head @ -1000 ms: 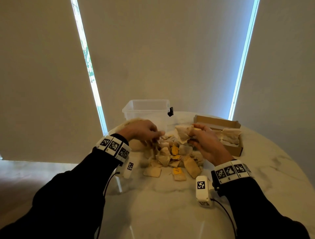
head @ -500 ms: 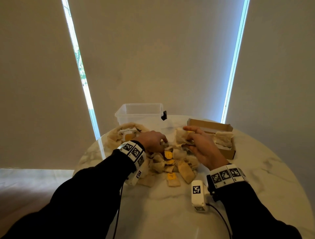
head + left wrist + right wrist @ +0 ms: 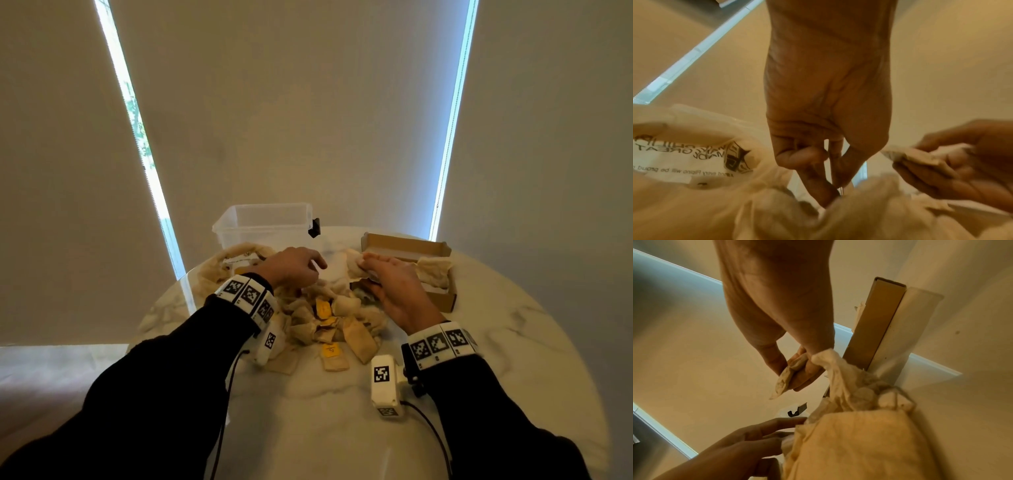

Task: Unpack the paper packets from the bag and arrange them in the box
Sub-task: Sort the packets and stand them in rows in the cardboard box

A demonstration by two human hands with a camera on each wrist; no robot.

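**Packet pinched beside the box**

Our right hand [image 3: 394, 284] pinches a packet [image 3: 784, 380] between thumb and fingers, just left of the box [image 3: 407, 245]. Our left hand [image 3: 294, 267] reaches loose-fingered into the pile [image 3: 329, 318]; the bag [image 3: 233, 263] lies left.

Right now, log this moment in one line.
right hand: holds packet, near cardboard box | left hand: over packet pile | bag: left

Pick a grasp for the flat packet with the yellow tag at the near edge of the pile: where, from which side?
Pinch the yellow-tagged packet at its near edge, coming from above on the person's side. It lies flat, apart from the pile, with bare table in front, so likely nothing else gets dragged.
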